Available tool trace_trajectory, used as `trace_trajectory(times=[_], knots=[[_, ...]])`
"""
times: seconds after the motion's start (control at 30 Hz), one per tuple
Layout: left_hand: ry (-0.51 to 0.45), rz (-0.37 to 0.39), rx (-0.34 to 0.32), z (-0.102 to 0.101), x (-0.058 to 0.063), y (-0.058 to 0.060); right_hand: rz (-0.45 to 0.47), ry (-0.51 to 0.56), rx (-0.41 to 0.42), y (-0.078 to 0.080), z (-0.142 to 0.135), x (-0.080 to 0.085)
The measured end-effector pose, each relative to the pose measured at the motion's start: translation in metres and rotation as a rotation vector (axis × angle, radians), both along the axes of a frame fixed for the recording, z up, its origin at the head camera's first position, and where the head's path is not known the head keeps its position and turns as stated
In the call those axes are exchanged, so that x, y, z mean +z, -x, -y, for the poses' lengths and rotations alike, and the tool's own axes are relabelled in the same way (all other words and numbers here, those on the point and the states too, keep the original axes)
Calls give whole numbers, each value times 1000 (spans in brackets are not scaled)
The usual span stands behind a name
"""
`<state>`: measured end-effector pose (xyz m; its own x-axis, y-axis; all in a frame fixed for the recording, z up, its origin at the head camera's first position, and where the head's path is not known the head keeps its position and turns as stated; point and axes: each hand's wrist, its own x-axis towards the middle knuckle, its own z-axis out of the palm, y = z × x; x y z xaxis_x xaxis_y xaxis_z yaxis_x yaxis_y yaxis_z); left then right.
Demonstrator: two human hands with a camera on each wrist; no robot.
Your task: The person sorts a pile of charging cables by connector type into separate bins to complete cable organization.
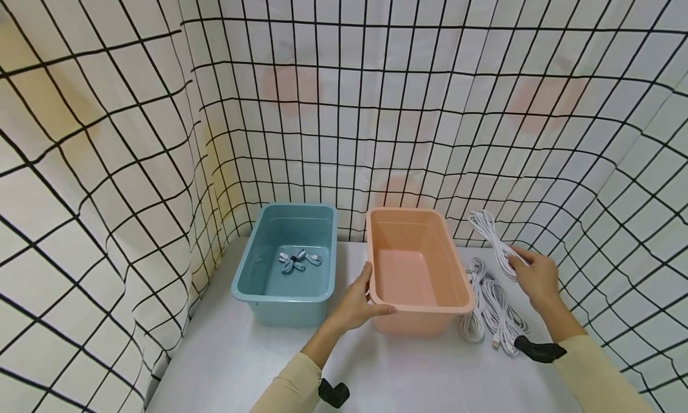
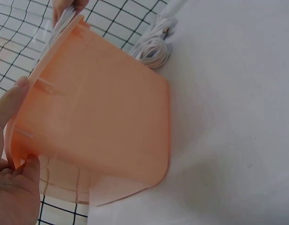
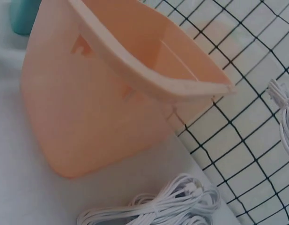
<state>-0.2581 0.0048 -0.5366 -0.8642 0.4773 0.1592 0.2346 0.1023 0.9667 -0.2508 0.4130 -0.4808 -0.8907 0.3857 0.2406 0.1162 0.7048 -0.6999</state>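
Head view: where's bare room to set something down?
Bare: table in front of the orange bin, between the forearms; that bin's floor. Crowded: right of it, white cable bundles; the gap toward the blue bin, holding the left hand.

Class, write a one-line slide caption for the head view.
Left hand gripping an orange bin, right hand holding a white cable bundle, with a teal bin alongside.

Looks like a lab-type recording booth; can't tell the building. Black wire grid (image 1: 339, 105) fences the white work surface (image 1: 446, 371) on three sides, pale sheeting (image 1: 352, 49) behind, blurry coloured patches (image 1: 292, 89) showing through. Black wrist gear (image 1: 540, 350) fits too.
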Motion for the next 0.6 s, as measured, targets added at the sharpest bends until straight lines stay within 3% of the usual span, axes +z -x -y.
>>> trace_trajectory(times=[0.33, 0.6], knots=[[13, -1, 15, -1, 2, -2, -47, 57, 69, 7, 26, 15], [23, 8, 25, -1, 3, -3, -55, 69, 88, 19, 45, 17]])
